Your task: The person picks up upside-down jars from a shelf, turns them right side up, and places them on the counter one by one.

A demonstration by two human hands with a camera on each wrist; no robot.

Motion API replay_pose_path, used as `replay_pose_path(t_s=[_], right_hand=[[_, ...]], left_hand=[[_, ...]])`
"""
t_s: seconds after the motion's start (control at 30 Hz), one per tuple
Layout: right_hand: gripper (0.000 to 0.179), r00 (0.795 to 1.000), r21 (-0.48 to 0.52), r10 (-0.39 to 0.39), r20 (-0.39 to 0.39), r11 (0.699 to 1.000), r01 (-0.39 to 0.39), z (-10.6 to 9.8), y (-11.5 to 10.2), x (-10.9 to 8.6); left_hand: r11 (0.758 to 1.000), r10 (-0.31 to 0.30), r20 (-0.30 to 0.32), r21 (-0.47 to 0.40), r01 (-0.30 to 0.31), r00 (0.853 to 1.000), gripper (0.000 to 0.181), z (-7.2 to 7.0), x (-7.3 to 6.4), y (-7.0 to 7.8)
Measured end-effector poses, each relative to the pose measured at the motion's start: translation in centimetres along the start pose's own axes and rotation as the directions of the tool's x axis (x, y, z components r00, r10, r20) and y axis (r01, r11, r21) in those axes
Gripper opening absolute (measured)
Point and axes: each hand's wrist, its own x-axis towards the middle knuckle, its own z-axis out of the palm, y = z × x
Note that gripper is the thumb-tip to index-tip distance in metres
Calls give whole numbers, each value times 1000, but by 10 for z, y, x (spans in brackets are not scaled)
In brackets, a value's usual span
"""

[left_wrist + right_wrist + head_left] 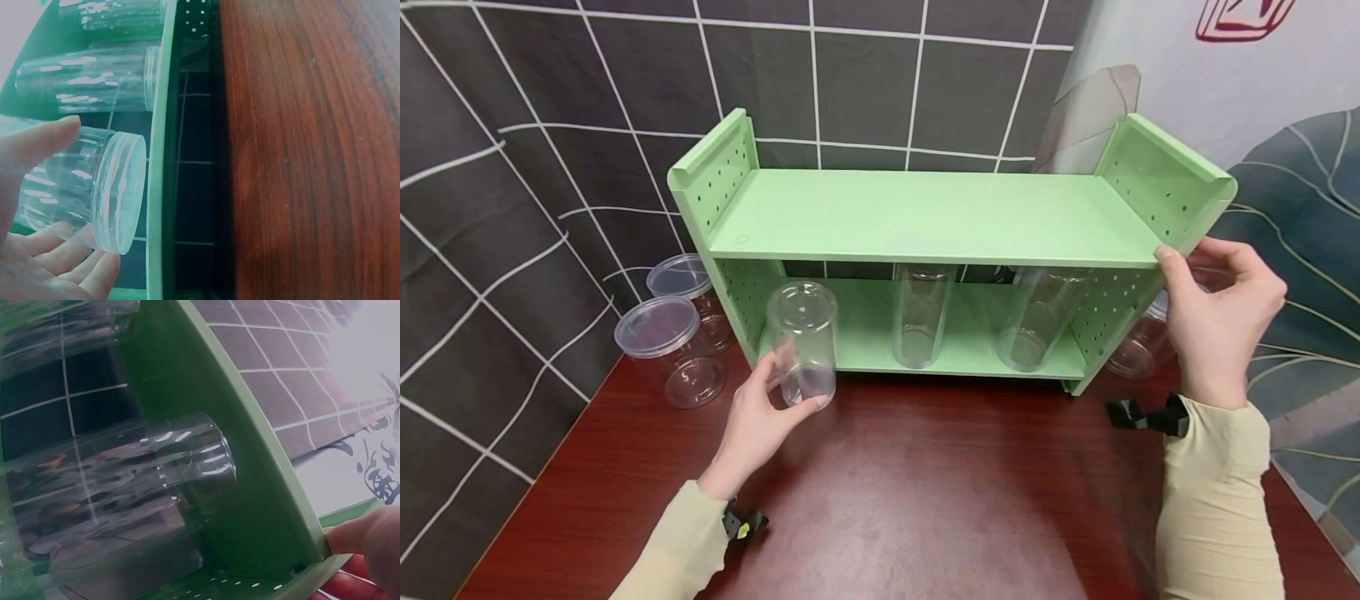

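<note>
My left hand [763, 421] grips a clear plastic jar [805, 333] low down, thumb on one side and fingers on the other. Its ribbed lid [119, 194] faces downward, close to the front edge of the lower shelf at its left end. Two more clear jars stand on that shelf, one in the middle [919, 321] and one toward the right [1037, 325]. My right hand [1225, 312] holds the green two-tier rack [917, 212] at its right end, thumb on the upper shelf's front corner and fingers behind the side panel.
Two lidded clear containers [658, 329] stand left of the rack by the tiled backdrop [865, 92]. Another clear container [1138, 346] is partly hidden behind the right panel. The dark red wooden table [925, 483] extends in front.
</note>
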Motion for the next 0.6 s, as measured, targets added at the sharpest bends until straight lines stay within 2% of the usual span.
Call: replay_pose_path(t_s=[0.17, 0.27, 0.4, 0.5, 0.6], right_hand=[[27, 1000, -35, -5, -2, 999, 5, 2, 9, 3], [35, 1000, -19, -1, 22, 1000, 1, 2, 12, 0], [46, 994, 70, -101, -30, 992, 103, 1, 0, -18], [45, 964, 191, -240, -112, 947, 258, 0, -14, -36], [41, 932, 360, -337, -133, 860, 362, 3, -28, -51]], left_hand=[[999, 15, -2, 28, -15, 1000, 82, 0, -7, 7], [999, 33, 4, 22, -33, 999, 80, 1, -10, 10], [996, 84, 27, 31, -85, 996, 81, 3, -11, 12], [993, 107, 42, 38, -108, 993, 82, 5, -11, 15], [992, 119, 51, 38, -121, 992, 81, 7, -11, 19]])
